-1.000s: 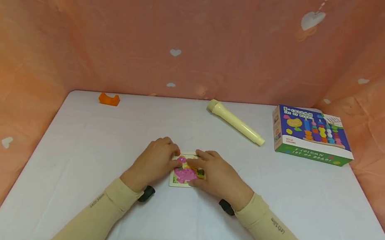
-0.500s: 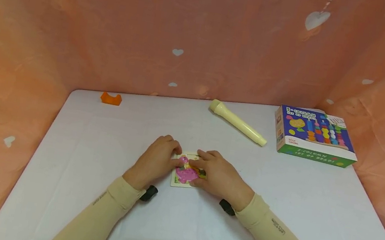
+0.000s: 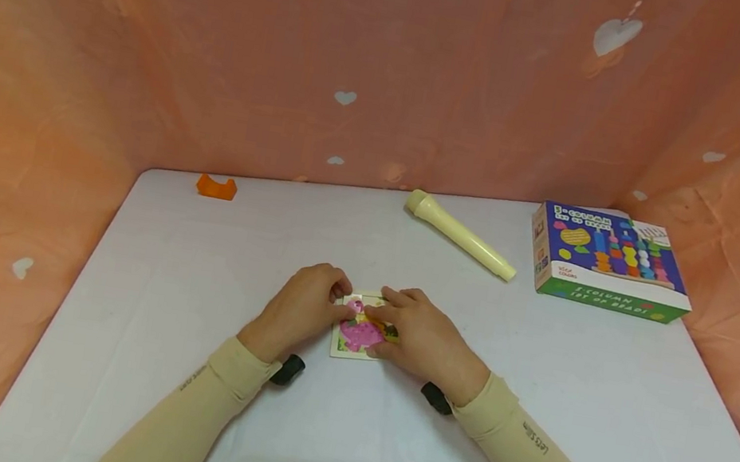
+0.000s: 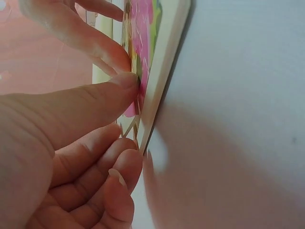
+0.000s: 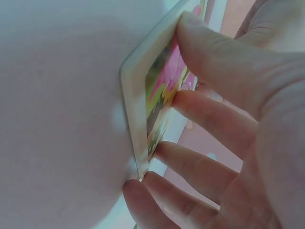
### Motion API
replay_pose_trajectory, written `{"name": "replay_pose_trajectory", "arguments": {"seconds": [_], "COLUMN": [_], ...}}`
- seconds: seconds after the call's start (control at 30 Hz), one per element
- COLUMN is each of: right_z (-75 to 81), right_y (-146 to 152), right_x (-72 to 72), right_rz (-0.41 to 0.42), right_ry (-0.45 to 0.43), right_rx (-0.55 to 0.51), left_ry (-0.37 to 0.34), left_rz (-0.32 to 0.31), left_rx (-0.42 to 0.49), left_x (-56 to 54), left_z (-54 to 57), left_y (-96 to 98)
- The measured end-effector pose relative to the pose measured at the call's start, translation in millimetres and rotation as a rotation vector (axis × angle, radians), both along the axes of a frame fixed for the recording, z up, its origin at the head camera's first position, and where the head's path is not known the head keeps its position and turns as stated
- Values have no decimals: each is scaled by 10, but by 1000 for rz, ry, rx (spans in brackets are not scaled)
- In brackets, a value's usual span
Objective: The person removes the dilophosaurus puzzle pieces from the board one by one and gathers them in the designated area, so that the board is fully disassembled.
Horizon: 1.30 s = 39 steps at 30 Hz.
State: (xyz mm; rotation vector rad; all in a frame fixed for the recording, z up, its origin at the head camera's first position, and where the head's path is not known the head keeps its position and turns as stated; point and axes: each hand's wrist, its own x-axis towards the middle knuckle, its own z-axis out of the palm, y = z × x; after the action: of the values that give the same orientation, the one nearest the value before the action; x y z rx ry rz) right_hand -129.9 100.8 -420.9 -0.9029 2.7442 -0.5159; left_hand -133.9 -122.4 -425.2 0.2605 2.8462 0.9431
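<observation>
A small square picture puzzle with a pale frame (image 3: 349, 355) lies flat on the white table between both hands. Its picture shows a pink dinosaur (image 3: 359, 334) on yellow and green. My left hand (image 3: 308, 302) is at the puzzle's left side; thumb and curled fingers pinch a puzzle piece (image 4: 130, 110) at the upper left corner, its edge slightly tilted up in the left wrist view. Spread across the right side, my right hand (image 3: 428, 341) rests its fingertips (image 5: 181, 99) on the picture and frame, thumb near the front edge. Part of the picture is hidden under the fingers.
A cream stick-shaped tube (image 3: 462, 236) lies behind the puzzle to the right. At the back right is a bead-set box (image 3: 612, 261). An orange notched block (image 3: 216, 187) sits at the back left. Peach cloth (image 3: 396, 65) with hearts hangs behind the table.
The view has shifted slightly. The left fingers have moved a little at the puzzle's upper left corner, while the right hand stays nearly still on the puzzle.
</observation>
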Motion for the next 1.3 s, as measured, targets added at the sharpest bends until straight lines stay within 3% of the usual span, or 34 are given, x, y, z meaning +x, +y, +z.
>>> {"name": "replay_pose_trajectory", "arguments": {"seconds": [0.3, 0.57, 0.9, 1.3], "right_z": [6, 14, 28, 1], "right_y": [-1, 7, 6, -13], "right_x": [16, 23, 22, 5], "right_rz": [-12, -6, -8, -13], "right_ry": [-11, -5, -8, -19], "right_rx": [-1, -9, 4, -14], "left_ry": [-19, 25, 46, -101], "left_rz": [17, 24, 15, 78], "left_rx": [27, 43, 155, 281], "left_x": [20, 33, -19, -15], "left_z": [-11, -11, -84, -13], "left_y": [24, 39, -8, -181]}}
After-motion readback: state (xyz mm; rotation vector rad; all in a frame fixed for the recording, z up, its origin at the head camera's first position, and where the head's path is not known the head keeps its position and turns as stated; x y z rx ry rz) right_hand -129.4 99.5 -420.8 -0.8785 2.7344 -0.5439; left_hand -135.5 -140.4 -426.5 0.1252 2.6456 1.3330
